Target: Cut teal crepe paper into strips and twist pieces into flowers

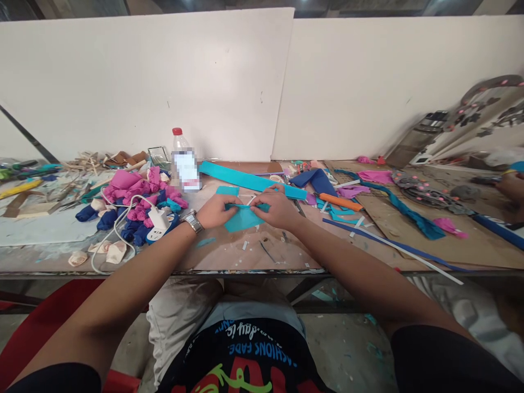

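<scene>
A piece of turquoise crepe paper (242,221) lies between my two hands on the table. My left hand (216,211) pinches its upper left edge between thumb and fingers. At the upper right, my right hand (276,207) grips the same edge, which looks folded or rolled over. Just behind my left hand is a small turquoise square (227,191). A long folded turquoise strip (254,180) stretches behind both hands, its right part close behind my right hand. The fingertips partly hide the fold.
On the left are a heap of pink and blue paper bundles (135,191), a power strip (158,233) with white cable, and a phone (186,170) against a bottle (178,139). An orange cutter (340,201) and blue strips (393,243) lie right. Another person's hand (511,183) is far right.
</scene>
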A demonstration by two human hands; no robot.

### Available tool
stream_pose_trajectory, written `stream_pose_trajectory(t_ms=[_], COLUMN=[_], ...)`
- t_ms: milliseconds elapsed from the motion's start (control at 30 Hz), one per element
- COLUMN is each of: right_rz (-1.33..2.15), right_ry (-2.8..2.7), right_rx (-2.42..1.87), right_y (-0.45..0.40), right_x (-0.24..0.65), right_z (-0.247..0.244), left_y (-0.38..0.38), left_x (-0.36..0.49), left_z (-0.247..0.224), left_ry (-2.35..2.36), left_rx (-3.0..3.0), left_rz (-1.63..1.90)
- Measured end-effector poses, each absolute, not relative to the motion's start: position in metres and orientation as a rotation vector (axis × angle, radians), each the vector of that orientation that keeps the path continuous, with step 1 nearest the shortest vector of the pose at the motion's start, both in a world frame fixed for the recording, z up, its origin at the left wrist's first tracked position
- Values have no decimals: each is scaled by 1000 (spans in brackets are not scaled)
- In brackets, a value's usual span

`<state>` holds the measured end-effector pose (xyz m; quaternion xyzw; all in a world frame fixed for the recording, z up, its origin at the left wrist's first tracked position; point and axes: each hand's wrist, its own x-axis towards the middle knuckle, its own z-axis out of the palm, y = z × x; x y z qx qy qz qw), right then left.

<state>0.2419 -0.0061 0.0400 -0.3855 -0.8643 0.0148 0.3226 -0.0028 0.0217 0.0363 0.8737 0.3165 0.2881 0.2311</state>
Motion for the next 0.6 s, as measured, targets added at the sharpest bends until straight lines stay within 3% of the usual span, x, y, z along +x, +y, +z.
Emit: stream_pose_trajectory(t_ms=[600], right_rz=[25], right_ry=[-2287], right_rx=[-975], right_y=[-8], right_x=[239], right_z=[38], left_y=[18], left_x=[-2], left_z=[40], left_ry=[840], left_rx=[2385], left_rz=[711])
